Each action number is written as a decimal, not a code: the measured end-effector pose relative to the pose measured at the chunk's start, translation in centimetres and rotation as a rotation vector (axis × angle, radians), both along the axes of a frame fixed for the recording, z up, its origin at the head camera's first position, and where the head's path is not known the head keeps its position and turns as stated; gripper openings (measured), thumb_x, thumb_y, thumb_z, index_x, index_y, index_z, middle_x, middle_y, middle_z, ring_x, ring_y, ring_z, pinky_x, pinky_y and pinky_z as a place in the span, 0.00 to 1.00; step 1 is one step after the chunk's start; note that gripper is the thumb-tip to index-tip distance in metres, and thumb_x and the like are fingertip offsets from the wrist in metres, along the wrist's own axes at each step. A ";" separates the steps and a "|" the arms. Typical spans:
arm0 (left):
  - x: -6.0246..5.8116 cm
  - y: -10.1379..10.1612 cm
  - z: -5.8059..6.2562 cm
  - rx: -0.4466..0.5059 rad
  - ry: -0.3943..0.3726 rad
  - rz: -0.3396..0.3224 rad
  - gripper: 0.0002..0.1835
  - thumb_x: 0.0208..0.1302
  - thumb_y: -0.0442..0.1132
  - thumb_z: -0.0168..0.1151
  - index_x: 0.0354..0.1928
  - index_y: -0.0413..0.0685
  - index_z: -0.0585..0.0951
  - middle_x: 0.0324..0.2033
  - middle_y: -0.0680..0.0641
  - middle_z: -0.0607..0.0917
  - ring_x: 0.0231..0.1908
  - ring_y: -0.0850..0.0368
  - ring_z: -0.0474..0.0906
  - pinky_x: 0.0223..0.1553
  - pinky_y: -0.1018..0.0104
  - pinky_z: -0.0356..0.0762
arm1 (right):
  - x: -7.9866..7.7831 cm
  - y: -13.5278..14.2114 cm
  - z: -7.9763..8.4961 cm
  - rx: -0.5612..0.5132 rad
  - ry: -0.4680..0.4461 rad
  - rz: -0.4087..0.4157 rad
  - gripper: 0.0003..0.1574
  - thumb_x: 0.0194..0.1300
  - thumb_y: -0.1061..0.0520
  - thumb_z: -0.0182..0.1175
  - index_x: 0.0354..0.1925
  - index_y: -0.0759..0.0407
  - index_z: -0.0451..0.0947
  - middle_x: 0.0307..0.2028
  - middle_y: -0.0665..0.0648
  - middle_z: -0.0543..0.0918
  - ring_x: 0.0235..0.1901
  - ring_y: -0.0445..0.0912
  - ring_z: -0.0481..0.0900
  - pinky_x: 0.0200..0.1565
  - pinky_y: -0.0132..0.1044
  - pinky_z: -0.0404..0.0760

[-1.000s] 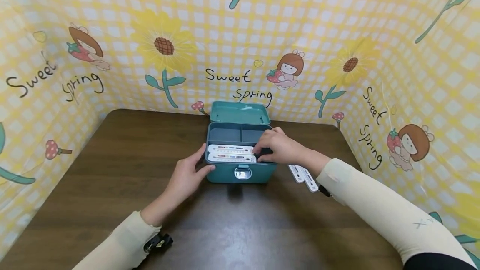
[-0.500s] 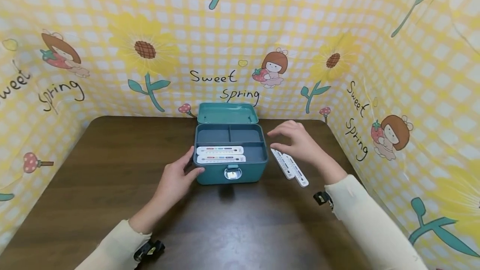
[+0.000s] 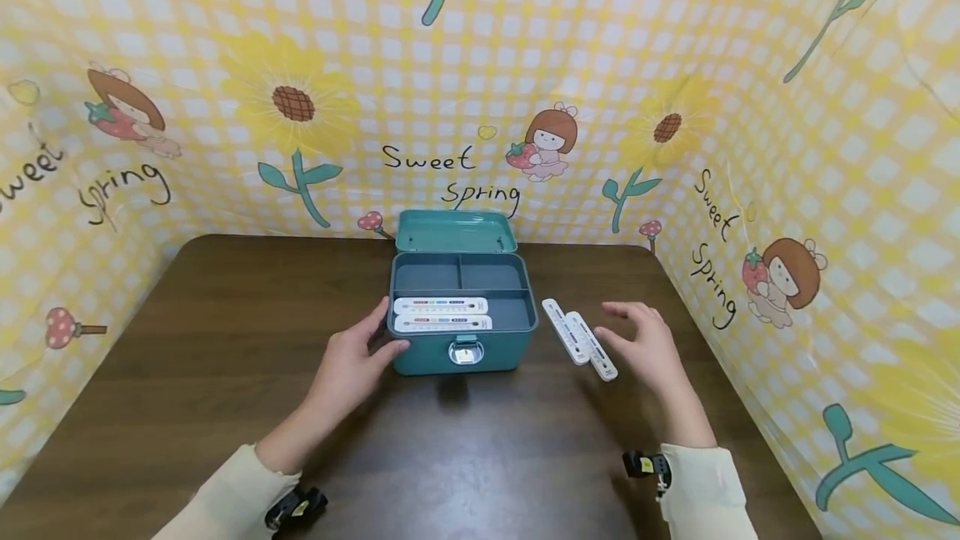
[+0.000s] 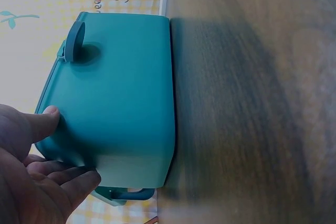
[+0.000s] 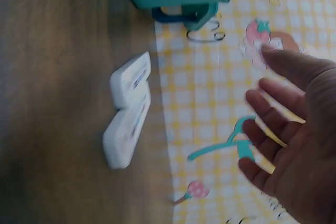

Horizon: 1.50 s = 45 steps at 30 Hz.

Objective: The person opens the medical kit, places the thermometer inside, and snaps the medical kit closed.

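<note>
White strips (image 3: 591,347), 3 o'clock of box (image 3: 495,355), should handle light, stiff; pinch long edges. Right hand (image 3: 651,350): fingers loose, empty. Left hand (image 3: 347,365): gripping box, 8 o'clock.

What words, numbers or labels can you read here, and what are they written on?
"Sweet Spring": three times on the yellow checked backdrop; the leftmost copy is clipped.
White strips in the teal box: print too small to read.
Strip pair on the table: likewise unreadable.
Black wrist devices: yellow marks, illegible.
</note>
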<state>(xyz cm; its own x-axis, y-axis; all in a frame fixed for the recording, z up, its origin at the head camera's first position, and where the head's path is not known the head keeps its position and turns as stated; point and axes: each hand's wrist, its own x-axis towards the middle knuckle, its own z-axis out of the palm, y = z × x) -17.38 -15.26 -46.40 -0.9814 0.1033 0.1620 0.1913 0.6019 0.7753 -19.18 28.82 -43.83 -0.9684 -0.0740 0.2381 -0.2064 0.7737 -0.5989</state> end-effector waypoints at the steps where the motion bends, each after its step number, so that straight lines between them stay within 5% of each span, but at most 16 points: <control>1: -0.1 0.0 0.0 0.001 0.003 -0.003 0.44 0.68 0.51 0.69 0.79 0.49 0.60 0.74 0.43 0.68 0.72 0.44 0.68 0.65 0.46 0.72 | 0.2 0.3 -0.4 0.013 -0.029 -0.017 0.31 0.65 0.51 0.72 0.62 0.62 0.79 0.59 0.64 0.82 0.62 0.60 0.73 0.65 0.59 0.69; 11: 0.2 0.2 -0.2 0.009 0.001 -0.002 0.44 0.67 0.50 0.70 0.79 0.49 0.61 0.74 0.44 0.68 0.71 0.45 0.68 0.64 0.48 0.73 | 1.5 1.7 -4.5 -0.036 -0.291 -0.116 0.37 0.59 0.56 0.75 0.63 0.70 0.76 0.54 0.69 0.84 0.56 0.62 0.81 0.56 0.56 0.79; 16: 0.2 0.0 -0.4 -0.003 0.004 0.003 0.44 0.67 0.49 0.70 0.79 0.47 0.61 0.74 0.43 0.68 0.71 0.44 0.68 0.65 0.47 0.72 | 1.6 1.1 -5.5 -0.018 -0.350 -0.195 0.38 0.57 0.54 0.77 0.62 0.68 0.77 0.53 0.67 0.85 0.52 0.59 0.82 0.53 0.56 0.77; 24: 0.0 -0.1 -0.1 0.013 0.023 0.002 0.44 0.67 0.49 0.70 0.79 0.47 0.60 0.74 0.43 0.67 0.71 0.44 0.69 0.63 0.48 0.73 | 1.4 0.3 -6.0 0.086 -0.300 -0.298 0.33 0.54 0.52 0.78 0.56 0.63 0.82 0.47 0.61 0.89 0.49 0.61 0.82 0.48 0.61 0.66; 37: 0.2 0.1 -0.1 0.002 0.013 0.001 0.44 0.67 0.48 0.71 0.79 0.46 0.61 0.74 0.42 0.67 0.71 0.44 0.68 0.64 0.48 0.73 | 2.6 -0.1 -6.7 0.064 -0.260 -0.382 0.22 0.55 0.51 0.79 0.44 0.60 0.85 0.35 0.54 0.88 0.41 0.57 0.80 0.46 0.60 0.63; 45: 0.3 0.0 -0.1 -0.002 0.025 0.003 0.44 0.67 0.47 0.71 0.79 0.46 0.61 0.73 0.41 0.68 0.71 0.44 0.69 0.64 0.47 0.73 | 2.7 -0.2 -8.1 0.015 -0.176 -0.453 0.19 0.56 0.49 0.75 0.42 0.57 0.86 0.37 0.55 0.89 0.43 0.58 0.82 0.47 0.58 0.61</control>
<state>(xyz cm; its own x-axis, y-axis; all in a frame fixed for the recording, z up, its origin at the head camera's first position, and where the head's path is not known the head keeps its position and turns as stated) -17.10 -15.21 -46.54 -0.9774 0.1009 0.1860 0.2088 0.6038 0.7693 -16.52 28.65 -51.95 -0.9294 0.3624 0.0701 0.2568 0.7712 -0.5825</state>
